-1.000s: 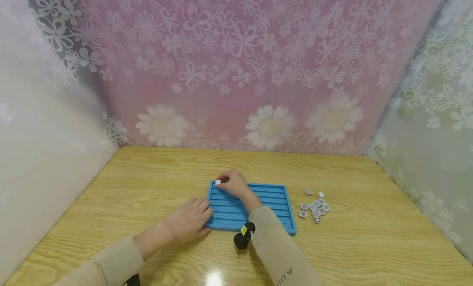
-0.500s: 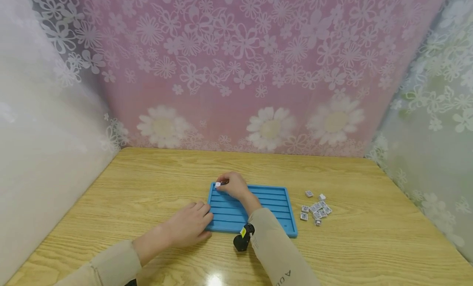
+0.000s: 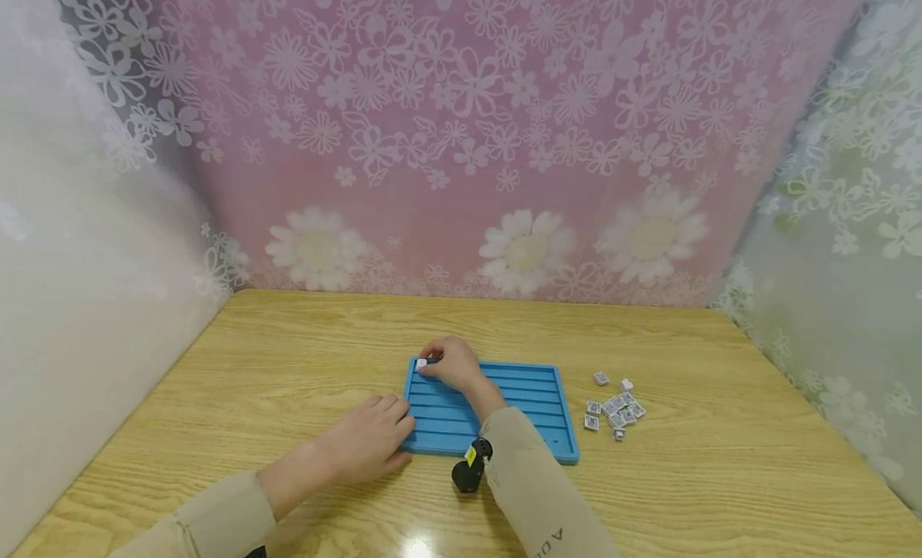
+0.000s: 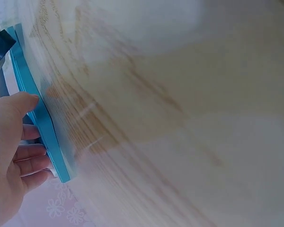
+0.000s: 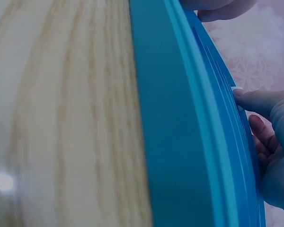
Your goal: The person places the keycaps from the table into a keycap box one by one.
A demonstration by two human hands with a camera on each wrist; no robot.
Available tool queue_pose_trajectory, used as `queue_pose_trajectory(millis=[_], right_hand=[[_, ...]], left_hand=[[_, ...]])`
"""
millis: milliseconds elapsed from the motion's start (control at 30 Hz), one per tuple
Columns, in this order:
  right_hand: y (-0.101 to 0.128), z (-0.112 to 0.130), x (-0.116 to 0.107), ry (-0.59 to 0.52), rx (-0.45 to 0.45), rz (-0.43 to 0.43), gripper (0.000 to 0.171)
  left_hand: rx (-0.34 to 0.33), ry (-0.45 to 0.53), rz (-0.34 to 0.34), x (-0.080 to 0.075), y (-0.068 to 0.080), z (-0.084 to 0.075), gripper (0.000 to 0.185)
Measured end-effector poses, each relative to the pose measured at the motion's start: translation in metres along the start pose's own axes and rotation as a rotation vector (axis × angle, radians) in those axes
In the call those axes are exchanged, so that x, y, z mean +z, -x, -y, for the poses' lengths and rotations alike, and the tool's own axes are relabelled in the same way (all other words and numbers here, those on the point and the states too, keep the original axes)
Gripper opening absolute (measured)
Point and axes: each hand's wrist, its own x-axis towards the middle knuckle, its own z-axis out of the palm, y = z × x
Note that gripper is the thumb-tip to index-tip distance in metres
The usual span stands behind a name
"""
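In the head view a blue tray point(image 3: 446, 418) with several parallel ridges lies on the wooden table. My right hand point(image 3: 455, 364) reaches across it and pinches a small white block point(image 3: 422, 365) between thumb and fingers, in the top row at the far left corner. In the right wrist view the thumb point(image 5: 258, 100) presses the block's edge, and most of the block is hidden. My left hand point(image 3: 370, 436) holds the tray's near left corner, fingers over the left rim and thumb by the front edge. The left wrist view shows its fingertips point(image 4: 35, 163) against the tray's blue side.
Right of the tray lies a loose group of small white blocks point(image 3: 617, 403) with grey printed faces, several touching each other. A black wrist camera point(image 3: 468, 471) on the right sleeve hangs over the tray's front edge. Floral curtains point(image 3: 461, 142) close in the table behind and at the sides.
My right hand has lowered the white block slightly into the tray's far left corner. The left hand stays at the tray's near left corner.
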Motion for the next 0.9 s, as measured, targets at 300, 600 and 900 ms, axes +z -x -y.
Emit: queue_pose_trajectory(millis=[300, 600, 900], right_hand=[[0.001, 0.000, 0.000, 0.025, 0.011, -0.026, 0.013], [0.000, -0.002, -0.008, -0.106, 0.025, 0.048, 0.028], [0.008, -0.019, -0.051, -0.267, 0.029, 0.049, 0.033]], left_hand=[[0.002, 0.002, 0.003, -0.003, -0.002, -0.001, 0.036], [-0.005, 0.014, -0.003, -0.003, -0.002, -0.002, 0.035], [-0.015, 0.042, 0.005, -0.003, -0.004, -0.003, 0.034]])
